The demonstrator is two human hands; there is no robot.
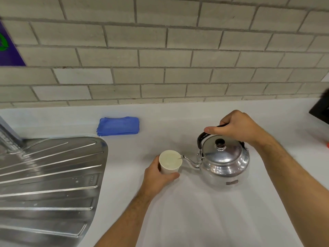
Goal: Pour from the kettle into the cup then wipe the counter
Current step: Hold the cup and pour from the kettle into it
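Observation:
A shiny metal kettle (224,162) with a black knob and black handle is tilted to the left, its spout tip over the rim of a white paper cup (170,164). My right hand (236,128) grips the kettle's handle from above. My left hand (157,176) wraps around the cup's side and holds it upright on the white counter (195,211). A folded blue cloth (118,126) lies on the counter near the wall, up and left of the cup.
A ribbed steel drainboard (49,179) fills the left side. Grey brick tiles (160,56) form the back wall. A dark object (320,108) sits at the right edge, with a small orange thing (327,145) below it.

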